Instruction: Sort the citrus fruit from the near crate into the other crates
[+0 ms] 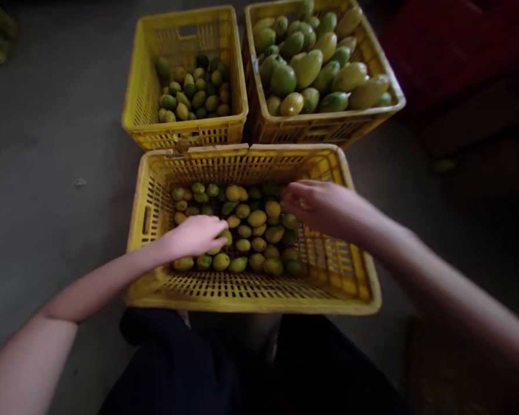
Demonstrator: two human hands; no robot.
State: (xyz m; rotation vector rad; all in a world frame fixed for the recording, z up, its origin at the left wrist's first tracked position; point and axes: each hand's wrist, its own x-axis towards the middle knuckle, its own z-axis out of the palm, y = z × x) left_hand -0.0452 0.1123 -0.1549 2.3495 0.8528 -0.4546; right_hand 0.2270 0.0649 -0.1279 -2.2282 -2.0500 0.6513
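While the person's left hand (pixel 199 235) is palm down with the fingers bent over the small fruit (pixel 256 218), the right hand (pixel 309 202) is above the far right part of the same layer, fingers curled and blurred. Whether either hand grips a fruit cannot be told: the left fingertips are at a green one, and the right hand's inner side is hidden. The small fruit, green to yellow, cover the middle and left of the front crate (pixel 259 305), a yellow slatted box; bare base shows at its right end. Directly behind are two further yellow crates: the rear left crate (pixel 132 80) contains a smaller batch (pixel 198 100), and the rear right crate (pixel 395 104) contains large fruit (pixel 309 69) piled near its rim. Grey floor (pixel 60 138) extends leftward.
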